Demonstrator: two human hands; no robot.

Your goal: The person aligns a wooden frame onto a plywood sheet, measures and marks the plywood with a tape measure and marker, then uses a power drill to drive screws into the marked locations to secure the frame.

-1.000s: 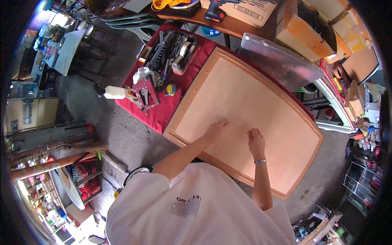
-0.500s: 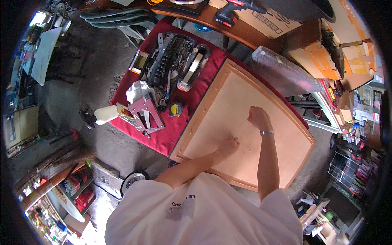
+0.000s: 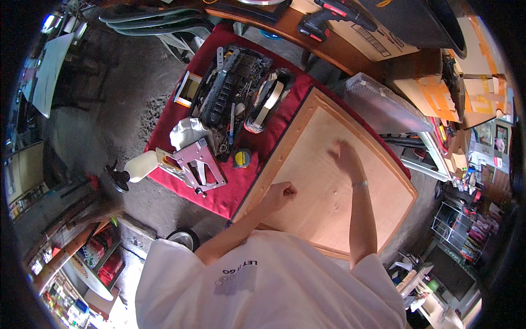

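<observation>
A wooden panel (image 3: 318,170) with a raised frame lies in front of me on a red-covered table (image 3: 212,199). Low over the panel's left part is my left hand (image 3: 282,193), its fingers curled in; whatever they hold, if anything, is hidden. Farther up and to the right, my right hand (image 3: 348,159) is over the panel with its thumb and fingers apart and nothing in it. Left of the panel lie a staple gun (image 3: 204,167) and a yellow-and-black tape measure (image 3: 241,158).
Behind the staple gun, a black tool tray (image 3: 218,98) holds several tools, and a tape roll (image 3: 270,103) lies beside it. A white bottle (image 3: 141,166) sits at the table's left edge. A cordless drill (image 3: 329,19) and cardboard boxes (image 3: 424,90) stand at the back.
My left hand has moved left across the panel, fingers still curled. My right hand has opened from a fist, staying over nearly the same place. The view has shifted slightly.
</observation>
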